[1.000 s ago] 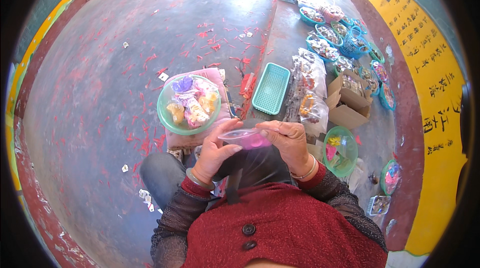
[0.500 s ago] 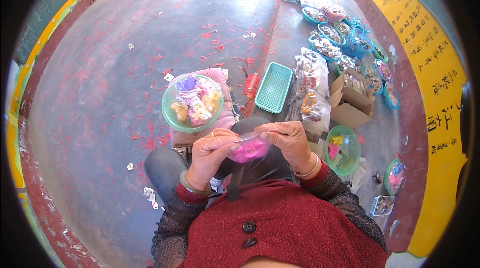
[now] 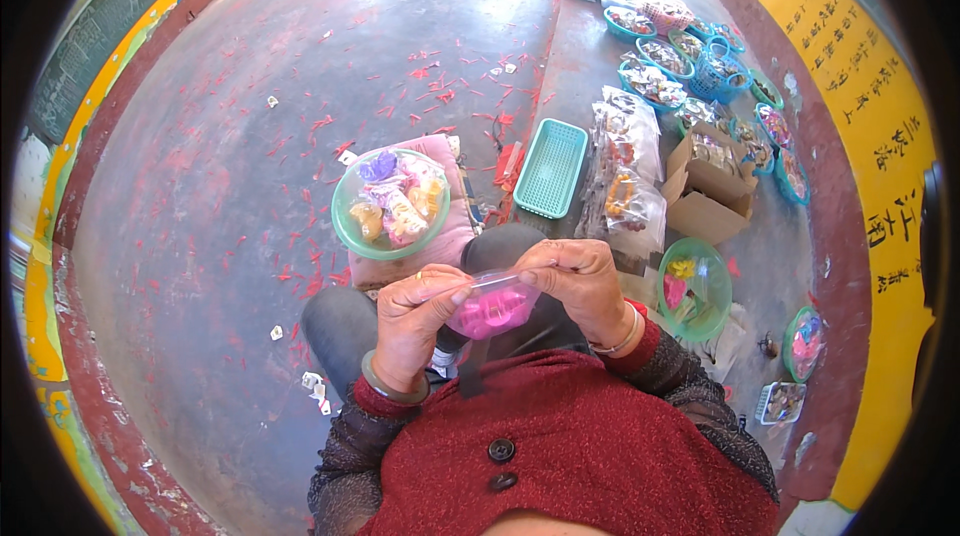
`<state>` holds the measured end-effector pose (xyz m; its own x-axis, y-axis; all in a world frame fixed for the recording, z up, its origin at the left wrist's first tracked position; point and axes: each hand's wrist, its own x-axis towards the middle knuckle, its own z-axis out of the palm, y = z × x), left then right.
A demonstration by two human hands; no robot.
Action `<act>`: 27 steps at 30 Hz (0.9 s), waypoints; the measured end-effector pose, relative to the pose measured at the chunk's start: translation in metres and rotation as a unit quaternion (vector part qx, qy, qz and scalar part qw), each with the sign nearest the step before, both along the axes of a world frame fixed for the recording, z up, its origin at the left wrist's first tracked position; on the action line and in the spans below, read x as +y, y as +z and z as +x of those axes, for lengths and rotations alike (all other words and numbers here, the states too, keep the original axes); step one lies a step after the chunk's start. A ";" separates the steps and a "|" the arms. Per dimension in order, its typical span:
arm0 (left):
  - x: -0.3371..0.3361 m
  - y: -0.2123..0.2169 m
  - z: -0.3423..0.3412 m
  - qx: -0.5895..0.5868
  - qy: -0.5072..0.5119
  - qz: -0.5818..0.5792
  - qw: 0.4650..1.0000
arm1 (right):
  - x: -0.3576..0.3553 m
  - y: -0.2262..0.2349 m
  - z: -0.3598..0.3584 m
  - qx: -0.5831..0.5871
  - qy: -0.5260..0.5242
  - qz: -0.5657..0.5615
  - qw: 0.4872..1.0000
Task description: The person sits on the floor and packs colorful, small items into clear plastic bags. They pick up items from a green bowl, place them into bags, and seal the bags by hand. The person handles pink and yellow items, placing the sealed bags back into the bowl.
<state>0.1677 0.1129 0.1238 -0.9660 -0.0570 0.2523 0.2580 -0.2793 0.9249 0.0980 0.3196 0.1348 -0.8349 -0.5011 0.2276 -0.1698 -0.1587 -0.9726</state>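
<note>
A small clear plastic bag with bright pink pieces inside (image 3: 492, 312) hangs between my two hands, above my lap. My left hand (image 3: 416, 321) pinches the upper left corner between thumb and fingers. At the opposite corner, the thumb and fingers of my right hand (image 3: 580, 286) grip the top edge, which is stretched fairly straight between them. What exactly the pink pieces are, I cannot make out. Just beyond my left hand, a pale green bowl (image 3: 343, 226) of bagged purple, white, pink and tan items rests on a pink cushion (image 3: 461, 221).
Ahead to the right lies an empty teal basket (image 3: 549, 201), with a pile of clear bags (image 3: 632, 201) beside it. An open cardboard box (image 3: 708, 214) and a green bowl (image 3: 722, 308) stand further right. Several filled baskets line the wall. Red scraps litter the floor (image 3: 230, 266).
The bag's top edge looks straighter and more of its pink contents shows below. Both hands keep their pinch on it. The whole view has shifted slightly.
</note>
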 end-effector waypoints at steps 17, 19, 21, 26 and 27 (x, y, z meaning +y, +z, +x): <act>0.004 0.033 -0.001 0.164 0.051 -0.516 0.839 | -0.012 -0.004 0.011 0.338 -0.044 0.096 0.935; 0.003 0.033 0.000 0.164 0.042 -0.515 0.840 | -0.012 -0.003 0.012 0.348 -0.040 0.095 0.932; 0.000 0.032 0.003 0.168 0.033 -0.510 0.843 | -0.014 -0.005 0.014 0.352 -0.038 0.075 0.932; -0.010 0.032 0.015 0.133 0.010 -0.478 0.868 | -0.020 -0.005 0.021 0.355 -0.015 0.050 0.933; -0.012 0.030 0.017 0.124 0.005 -0.466 0.876 | -0.021 -0.006 0.021 0.350 -0.011 0.045 0.936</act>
